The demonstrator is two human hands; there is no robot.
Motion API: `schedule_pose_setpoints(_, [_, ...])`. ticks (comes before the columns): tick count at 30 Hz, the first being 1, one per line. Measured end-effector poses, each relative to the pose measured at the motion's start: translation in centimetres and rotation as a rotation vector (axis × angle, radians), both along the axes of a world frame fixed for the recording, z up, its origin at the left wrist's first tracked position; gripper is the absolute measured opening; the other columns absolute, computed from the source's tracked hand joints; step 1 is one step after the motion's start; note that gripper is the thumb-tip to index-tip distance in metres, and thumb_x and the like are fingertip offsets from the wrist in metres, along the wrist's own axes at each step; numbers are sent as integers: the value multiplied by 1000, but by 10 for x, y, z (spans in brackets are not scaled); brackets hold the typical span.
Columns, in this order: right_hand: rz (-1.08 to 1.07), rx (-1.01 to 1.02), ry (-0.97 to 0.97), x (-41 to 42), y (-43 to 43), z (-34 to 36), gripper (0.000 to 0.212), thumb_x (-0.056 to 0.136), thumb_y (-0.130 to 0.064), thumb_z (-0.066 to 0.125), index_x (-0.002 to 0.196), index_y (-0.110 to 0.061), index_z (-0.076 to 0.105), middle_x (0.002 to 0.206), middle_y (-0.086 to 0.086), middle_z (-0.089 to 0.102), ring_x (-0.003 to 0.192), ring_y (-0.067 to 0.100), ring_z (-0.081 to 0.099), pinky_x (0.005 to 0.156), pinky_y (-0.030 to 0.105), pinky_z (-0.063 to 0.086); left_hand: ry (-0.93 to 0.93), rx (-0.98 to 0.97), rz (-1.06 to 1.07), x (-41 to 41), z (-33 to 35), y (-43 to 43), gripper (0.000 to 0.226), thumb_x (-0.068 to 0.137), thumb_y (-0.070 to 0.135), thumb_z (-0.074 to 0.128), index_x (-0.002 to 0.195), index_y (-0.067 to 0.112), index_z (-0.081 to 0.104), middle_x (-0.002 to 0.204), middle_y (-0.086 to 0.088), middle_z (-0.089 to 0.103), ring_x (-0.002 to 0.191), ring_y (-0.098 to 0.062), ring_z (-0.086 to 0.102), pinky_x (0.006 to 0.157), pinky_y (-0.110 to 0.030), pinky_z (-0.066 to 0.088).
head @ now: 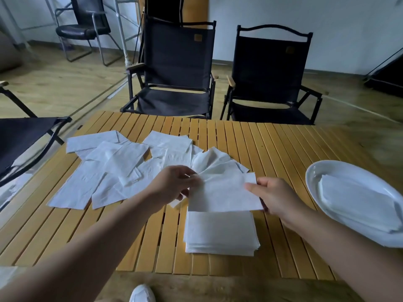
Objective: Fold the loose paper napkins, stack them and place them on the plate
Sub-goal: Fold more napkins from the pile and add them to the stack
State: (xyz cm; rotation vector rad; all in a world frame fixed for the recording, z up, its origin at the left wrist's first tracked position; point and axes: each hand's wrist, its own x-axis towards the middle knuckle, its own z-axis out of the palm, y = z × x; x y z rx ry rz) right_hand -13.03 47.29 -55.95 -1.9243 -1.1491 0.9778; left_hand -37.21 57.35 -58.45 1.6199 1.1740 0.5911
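Napkin (224,192) stretched between the two hands hovers flat over the far edge of the folded stack (221,231), which sits at six o'clock from it on the slatted table (272,149). The left hand (174,184) pinches its left edge between thumb and fingertips. The right hand (274,197) pinches the right edge the same way, thumb on top. Held taut by opposite edges like this, it looks ready either for a fold or for laying square on the stack; I cannot tell which. The loose napkins (109,168) sprawl overlapping at nine to eleven o'clock, within the left hand's reach. The plate (314,177) sits at three o'clock, already carrying some folded napkins (357,201), so the stack's trip there should be short.
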Motion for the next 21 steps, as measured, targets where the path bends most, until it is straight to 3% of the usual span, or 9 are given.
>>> schedule_pose_setpoints(4, [146,-187,-124,2,-16,-16,18,96,-31,64,96,-15,72,85,10,74,52,14,54,53,26,40,171,-22,-81,-3,-12,-9,8,94,20,65,95,18,73,77,0,73,52,-1,61,53,-22,50])
schedule_pose_setpoints(7, [180,-227,-193,0,-19,-28,19,95,-31,64,99,-14,72,83,3,73,49,3,56,51,22,40,251,-26,-108,-1,-19,-17,11,95,22,65,99,13,71,76,1,72,48,-1,60,47,-17,45])
schedule_pose_setpoints(9, [199,-226,-272,-1,-20,-35,21,94,-34,65,98,-14,73,85,-3,74,63,2,66,59,27,51,289,-30,-124,0,-24,-19,14,94,25,67,97,12,70,72,1,71,47,-2,60,45,-17,43])
schedule_pose_setpoints(11, [188,-226,-346,-1,-20,-42,27,91,-39,67,94,-13,73,83,-2,74,74,13,70,71,36,56,344,-13,-136,0,-30,-19,16,92,30,69,92,13,69,73,1,71,50,-4,62,47,-18,44])
schedule_pose_setpoints(16, [167,-235,-491,-4,-26,-51,32,88,-45,69,82,-15,61,62,-5,51,52,10,45,52,23,35,511,57,-172,1,-42,-19,19,88,36,73,87,17,69,80,-3,69,58,-10,62,51,-17,48])
schedule_pose_setpoints(21, [164,-236,-485,3,-17,-51,34,85,-46,73,79,-19,53,67,-4,51,57,12,46,54,25,38,570,136,-144,2,-47,-17,24,84,42,75,90,24,61,89,3,61,74,-13,59,58,-22,51])
